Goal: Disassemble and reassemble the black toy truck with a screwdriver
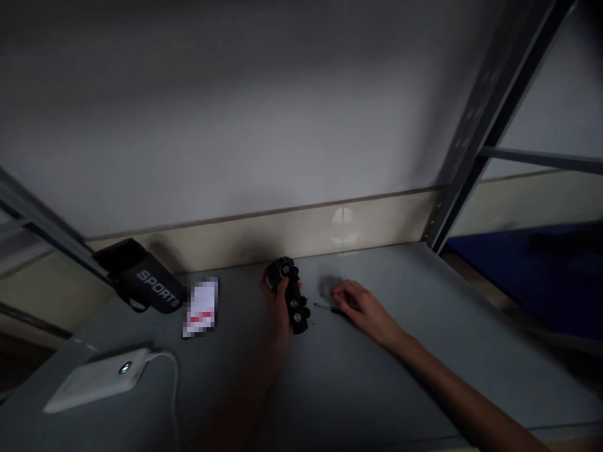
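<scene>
My left hand (279,307) is wrapped round a black device (296,306) with several round, silver-centred parts, its thumb lying across the near side. The device is tilted above the table, and its exact kind cannot be made out. To its right, my right hand (355,304) has thumb and fingertips drawn together in a pinch; whatever is between them is hidden or too small to name. A small screwdriver (325,307) shows below these fingers, its metal tip pointing left at the device and its dark handle partly under the hand. A tiny dark speck (313,323) lies near the device.
On the grey table (377,389), a white power bank (98,380) with a cable (175,383) is at the left front. Behind it are a phone (202,307) with a blurred screen and a black SPORT pouch (146,276). Metal shelf posts (471,182) and a wall bound the table.
</scene>
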Demonstrator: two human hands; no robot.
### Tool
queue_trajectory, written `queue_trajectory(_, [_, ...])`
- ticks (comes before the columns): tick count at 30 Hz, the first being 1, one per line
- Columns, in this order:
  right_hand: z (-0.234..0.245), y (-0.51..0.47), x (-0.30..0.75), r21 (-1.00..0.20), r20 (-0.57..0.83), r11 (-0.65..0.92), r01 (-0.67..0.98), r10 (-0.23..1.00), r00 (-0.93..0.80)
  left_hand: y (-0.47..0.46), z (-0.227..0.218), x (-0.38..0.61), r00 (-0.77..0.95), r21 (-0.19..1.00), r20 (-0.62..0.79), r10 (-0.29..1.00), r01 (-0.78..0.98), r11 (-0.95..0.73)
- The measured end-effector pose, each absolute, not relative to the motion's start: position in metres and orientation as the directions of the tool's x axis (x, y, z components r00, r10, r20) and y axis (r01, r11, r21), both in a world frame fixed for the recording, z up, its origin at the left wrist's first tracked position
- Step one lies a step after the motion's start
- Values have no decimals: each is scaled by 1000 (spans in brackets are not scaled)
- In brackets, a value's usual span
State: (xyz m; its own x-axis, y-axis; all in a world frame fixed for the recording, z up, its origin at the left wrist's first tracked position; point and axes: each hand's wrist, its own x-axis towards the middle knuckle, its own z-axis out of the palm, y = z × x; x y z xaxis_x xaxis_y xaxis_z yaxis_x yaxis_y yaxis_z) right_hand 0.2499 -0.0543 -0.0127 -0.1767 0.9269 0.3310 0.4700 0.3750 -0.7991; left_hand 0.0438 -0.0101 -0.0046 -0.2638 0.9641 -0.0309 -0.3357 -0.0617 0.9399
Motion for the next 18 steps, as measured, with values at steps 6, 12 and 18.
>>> queue_trajectory(6, [23,-44,217,-944,309,324,57,934,-180,-28,31,64,-134,940,240,962,-216,-264])
queue_trajectory(12, [34,-36,218,-936,348,351,19,933,-95,-22,50,76,-38,945,307,951,-107,-309])
queue_trajectory(18, [11,-40,220,-973,226,228,38,973,-42,-14,25,81,-99,974,140,985,-166,-155])
